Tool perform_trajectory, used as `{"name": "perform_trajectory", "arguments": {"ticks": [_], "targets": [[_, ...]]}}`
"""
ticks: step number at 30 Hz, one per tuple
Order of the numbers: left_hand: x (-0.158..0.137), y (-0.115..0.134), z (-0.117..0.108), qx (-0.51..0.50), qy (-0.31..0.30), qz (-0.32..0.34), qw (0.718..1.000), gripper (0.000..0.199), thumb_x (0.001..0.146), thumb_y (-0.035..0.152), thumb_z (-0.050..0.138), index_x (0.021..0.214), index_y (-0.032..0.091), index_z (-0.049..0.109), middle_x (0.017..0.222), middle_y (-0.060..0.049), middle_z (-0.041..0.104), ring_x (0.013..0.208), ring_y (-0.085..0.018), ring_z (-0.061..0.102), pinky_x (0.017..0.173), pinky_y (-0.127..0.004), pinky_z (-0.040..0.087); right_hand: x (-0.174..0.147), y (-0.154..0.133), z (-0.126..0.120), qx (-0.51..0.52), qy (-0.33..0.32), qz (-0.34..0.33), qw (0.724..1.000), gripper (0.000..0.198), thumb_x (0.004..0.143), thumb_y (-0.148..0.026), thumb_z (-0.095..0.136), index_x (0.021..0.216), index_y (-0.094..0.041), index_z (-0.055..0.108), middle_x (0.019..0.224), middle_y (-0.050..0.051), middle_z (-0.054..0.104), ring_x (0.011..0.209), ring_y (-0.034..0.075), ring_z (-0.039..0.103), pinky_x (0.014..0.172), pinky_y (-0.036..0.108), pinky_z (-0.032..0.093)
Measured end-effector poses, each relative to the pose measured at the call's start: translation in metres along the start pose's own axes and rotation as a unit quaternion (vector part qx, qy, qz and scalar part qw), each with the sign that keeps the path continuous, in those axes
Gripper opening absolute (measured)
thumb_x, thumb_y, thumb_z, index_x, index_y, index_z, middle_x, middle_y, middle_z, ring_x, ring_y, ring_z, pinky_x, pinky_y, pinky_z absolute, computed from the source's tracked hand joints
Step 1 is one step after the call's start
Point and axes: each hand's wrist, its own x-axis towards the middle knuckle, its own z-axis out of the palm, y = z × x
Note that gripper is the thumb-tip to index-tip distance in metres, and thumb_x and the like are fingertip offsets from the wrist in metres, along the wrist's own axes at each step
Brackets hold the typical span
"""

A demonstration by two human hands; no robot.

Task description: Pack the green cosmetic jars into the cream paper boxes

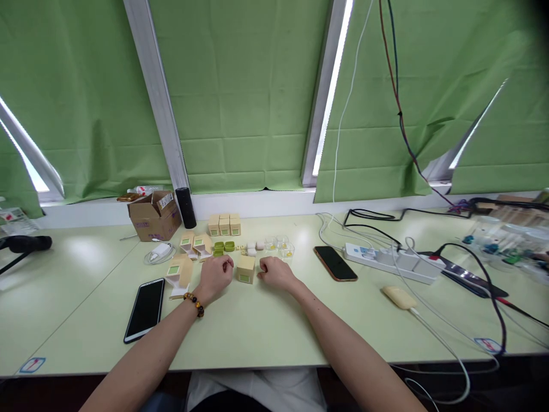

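Note:
Between my two hands a small tan cardboard box (246, 270) with a green-and-white label stands closed on the table. To its left, my left hand (217, 276) rests in a loose fist, with a beaded bracelet on the wrist. My right hand (277, 272) lies curled just right of the box. Neither hand visibly grips anything. Beyond my hands are green plastic pieces (224, 247), small whitish round parts (255, 247) and clear plastic cups (281, 245) with yellow bits. Opened tan boxes (180, 269) lie left of my left hand.
Several closed tan boxes (224, 225) form a row at the back. A brown carton (155, 216) and a black cylinder (186, 207) stand back left. Phones lie left (146, 309) and right (335, 263). A power strip (392, 262) with tangled cables spreads right, near a cream mouse-shaped device (399, 297).

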Motion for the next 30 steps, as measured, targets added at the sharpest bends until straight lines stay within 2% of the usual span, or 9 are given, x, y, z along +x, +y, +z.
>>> {"name": "perform_trajectory", "arguments": {"ticks": [8,12,16,21,25,30], "targets": [[-0.002,0.001,0.003,-0.002,-0.024,0.026,0.999,0.022,0.08,0.011,0.054,0.074,0.021,0.073,0.068,-0.003,0.074,0.064,-0.02,0.063,0.069,-0.032,0.041,-0.001,-0.001,0.002,-0.009,0.003,-0.008,1.0,0.019,0.081,-0.019,0.067,0.069,-0.021,0.052,0.071,0.001,0.061,0.062,0.015,0.048,0.058,0.027,0.025],[-0.004,0.005,0.004,-0.013,-0.035,0.045,0.998,0.022,0.079,0.01,0.054,0.073,0.021,0.073,0.071,-0.004,0.075,0.065,-0.02,0.064,0.07,-0.033,0.042,-0.004,-0.003,0.003,-0.007,0.01,-0.027,1.0,0.009,0.08,-0.015,0.063,0.083,-0.022,0.059,0.08,0.002,0.067,0.067,0.016,0.053,0.059,0.027,0.025],[-0.005,0.005,0.004,-0.016,-0.038,0.053,0.998,0.021,0.077,0.01,0.055,0.072,0.022,0.071,0.066,-0.002,0.072,0.064,-0.02,0.062,0.071,-0.034,0.041,-0.004,-0.003,0.004,-0.001,0.004,-0.041,0.999,0.021,0.081,-0.013,0.06,0.098,-0.025,0.063,0.082,0.001,0.069,0.069,0.017,0.057,0.06,0.027,0.025],[-0.004,0.004,0.002,-0.036,-0.024,0.053,0.998,0.019,0.08,0.012,0.054,0.073,0.021,0.069,0.064,-0.001,0.069,0.061,-0.019,0.059,0.07,-0.033,0.039,-0.002,0.001,0.005,0.011,0.007,-0.039,0.999,0.031,0.08,-0.011,0.058,0.107,-0.026,0.063,0.081,0.0,0.068,0.071,0.017,0.057,0.06,0.027,0.026],[-0.001,0.006,-0.002,-0.036,0.007,-0.001,0.999,0.018,0.086,0.016,0.049,0.077,0.021,0.063,0.063,0.0,0.064,0.057,-0.017,0.055,0.063,-0.03,0.033,-0.002,0.003,-0.001,0.061,0.023,-0.045,0.997,0.039,0.078,-0.008,0.059,0.113,-0.026,0.057,0.087,-0.001,0.068,0.076,0.017,0.06,0.062,0.026,0.03],[0.003,0.009,-0.002,-0.006,0.017,-0.089,0.996,0.02,0.097,0.024,0.041,0.085,0.022,0.058,0.07,-0.001,0.064,0.061,-0.017,0.056,0.06,-0.029,0.028,-0.008,0.001,-0.01,0.208,0.02,-0.132,0.969,0.051,0.074,-0.009,0.06,0.119,-0.028,0.046,0.125,0.003,0.059,0.086,0.016,0.062,0.07,0.028,0.044]]}}
